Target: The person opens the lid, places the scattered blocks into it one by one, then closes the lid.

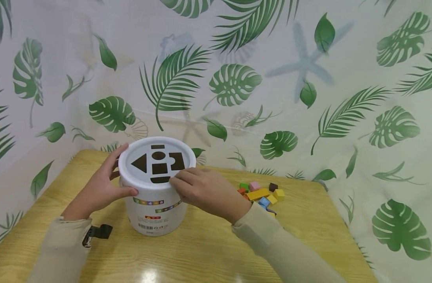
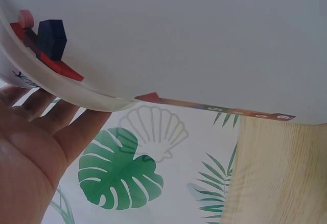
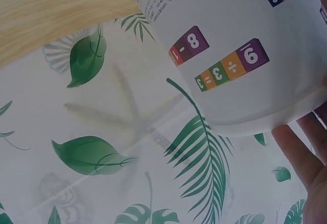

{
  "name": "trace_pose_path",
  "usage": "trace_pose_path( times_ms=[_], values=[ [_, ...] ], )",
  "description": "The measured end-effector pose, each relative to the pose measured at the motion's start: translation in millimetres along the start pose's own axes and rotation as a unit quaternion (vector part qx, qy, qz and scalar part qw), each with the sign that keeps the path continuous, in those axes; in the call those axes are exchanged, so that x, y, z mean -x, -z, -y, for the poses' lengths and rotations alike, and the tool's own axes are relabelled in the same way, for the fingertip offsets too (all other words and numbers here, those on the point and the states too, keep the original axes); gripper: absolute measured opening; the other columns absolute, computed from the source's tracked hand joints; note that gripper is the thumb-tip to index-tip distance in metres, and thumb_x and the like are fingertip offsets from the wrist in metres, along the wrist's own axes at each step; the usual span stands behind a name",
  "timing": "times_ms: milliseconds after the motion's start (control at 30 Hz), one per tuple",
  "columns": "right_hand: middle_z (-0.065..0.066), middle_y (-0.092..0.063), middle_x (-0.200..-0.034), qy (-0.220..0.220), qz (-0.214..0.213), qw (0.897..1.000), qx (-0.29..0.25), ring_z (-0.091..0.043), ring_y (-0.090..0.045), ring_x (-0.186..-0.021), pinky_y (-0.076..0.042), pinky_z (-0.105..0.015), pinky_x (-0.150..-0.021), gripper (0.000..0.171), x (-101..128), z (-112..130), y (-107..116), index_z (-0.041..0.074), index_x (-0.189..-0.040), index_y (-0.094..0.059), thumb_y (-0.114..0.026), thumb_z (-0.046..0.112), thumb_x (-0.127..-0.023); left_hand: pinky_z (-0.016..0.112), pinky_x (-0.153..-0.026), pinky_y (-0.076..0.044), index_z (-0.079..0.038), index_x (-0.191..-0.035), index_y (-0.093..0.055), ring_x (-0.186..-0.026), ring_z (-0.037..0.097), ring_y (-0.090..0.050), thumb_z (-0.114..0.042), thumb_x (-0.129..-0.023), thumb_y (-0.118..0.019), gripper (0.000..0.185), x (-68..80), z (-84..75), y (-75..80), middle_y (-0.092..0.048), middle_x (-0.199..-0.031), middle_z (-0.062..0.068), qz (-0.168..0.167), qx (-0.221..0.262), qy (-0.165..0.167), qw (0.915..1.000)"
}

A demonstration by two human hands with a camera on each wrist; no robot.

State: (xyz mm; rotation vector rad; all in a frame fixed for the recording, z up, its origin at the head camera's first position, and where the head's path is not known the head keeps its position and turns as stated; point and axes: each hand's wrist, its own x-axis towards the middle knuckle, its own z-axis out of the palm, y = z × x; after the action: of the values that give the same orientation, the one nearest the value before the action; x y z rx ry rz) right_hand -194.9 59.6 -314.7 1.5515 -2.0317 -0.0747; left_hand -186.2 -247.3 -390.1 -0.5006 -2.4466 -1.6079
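Note:
A white bucket (image 1: 156, 214) stands upright on the table, with printed sums and a barcode on its side. Its white lid (image 1: 145, 181) has several cut-out shapes, among them a triangle, a circle and rectangles. My left hand (image 1: 102, 188) grips the lid's rim from the left, thumb at the front and fingers behind. At the front right of the rim, my right hand (image 1: 205, 190) holds the lid's edge with curled fingers, beside the lowest slot. In the right wrist view, the fingers (image 3: 299, 155) meet the rim; the thumb is hidden.
Several coloured blocks (image 1: 257, 194) lie in a loose pile to the right, beyond my right forearm. The wooden table (image 1: 209, 251) meets a leaf-patterned cloth (image 1: 237, 118) at the back. A black strap (image 1: 102, 231) sits at my left wrist.

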Motion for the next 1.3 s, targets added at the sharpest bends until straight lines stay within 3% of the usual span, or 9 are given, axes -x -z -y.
trace_pose_path(
  times_ms=[200,567,733,967,1100,1300],
  values=[
    [0.001,-0.071,-0.106,0.014,0.005,1.0,0.02,-0.014,-0.069,-0.096,-0.059,-0.027,-0.083,0.021,-1,0,1,0.008,-0.112,-0.068,-0.072,0.015,-0.093,0.066,-0.112,-0.036,-0.026,-0.167,-0.013,-0.142,0.038,-0.04,-0.019,-0.076,-0.094,0.123,-0.3,0.5,-0.3,-0.035,-0.162,0.011,0.002,-0.004,0.006,1.0],
    [-0.002,-0.07,-0.108,0.035,0.001,0.999,0.031,-0.017,-0.068,-0.099,-0.058,-0.029,-0.088,0.032,-1,-1,1,0.006,-0.114,-0.065,-0.08,0.024,-0.092,0.066,-0.111,-0.037,-0.027,-0.167,-0.014,-0.143,0.036,-0.038,-0.019,-0.075,-0.095,0.123,0.7,-0.2,-1.2,-0.04,-0.158,0.012,-0.008,-0.019,-0.002,0.9998],
    [-0.002,-0.069,-0.11,0.034,0.003,0.999,0.028,-0.018,-0.068,-0.101,-0.058,-0.029,-0.089,0.032,-1,-1,2,0.005,-0.116,-0.064,-0.079,0.021,-0.093,0.066,-0.111,-0.037,-0.029,-0.167,-0.014,-0.143,0.037,-0.038,-0.018,-0.075,-0.095,0.123,0.8,0.6,-0.8,-0.039,-0.158,0.012,-0.009,-0.014,-0.002,0.9999],
    [0.004,-0.068,-0.103,-0.001,0.035,0.999,0.008,-0.011,-0.068,-0.09,-0.057,-0.025,-0.072,0.023,-13,5,6,0.014,-0.116,-0.068,-0.071,0.015,-0.093,0.066,-0.11,-0.038,-0.031,-0.167,-0.004,-0.143,0.043,-0.037,-0.016,-0.075,-0.095,0.131,2.4,2.7,4.9,-0.031,-0.164,0.014,0.003,-0.01,0.008,0.9999],
    [0.005,-0.07,-0.104,0.013,0.047,0.998,0.027,-0.011,-0.07,-0.092,-0.058,-0.026,-0.072,0.03,-20,10,9,0.014,-0.12,-0.068,-0.075,0.018,-0.092,0.066,-0.111,-0.037,-0.028,-0.168,-0.003,-0.145,0.043,-0.035,-0.016,-0.076,-0.094,0.13,2.6,1.3,5.0,-0.029,-0.166,0.013,0.005,-0.009,0.005,0.9999],
    [0.004,-0.066,-0.094,0.03,0.046,0.998,0.042,-0.013,-0.066,-0.078,-0.056,-0.025,-0.065,0.022,-23,9,10,0.011,-0.108,-0.065,-0.075,0.017,-0.089,0.065,-0.113,-0.036,-0.034,-0.167,-0.001,-0.145,0.04,-0.036,-0.018,-0.075,-0.095,0.132,-0.4,-0.5,2.7,-0.03,-0.165,0.013,0.005,-0.006,-0.002,1.0]
  ],
)
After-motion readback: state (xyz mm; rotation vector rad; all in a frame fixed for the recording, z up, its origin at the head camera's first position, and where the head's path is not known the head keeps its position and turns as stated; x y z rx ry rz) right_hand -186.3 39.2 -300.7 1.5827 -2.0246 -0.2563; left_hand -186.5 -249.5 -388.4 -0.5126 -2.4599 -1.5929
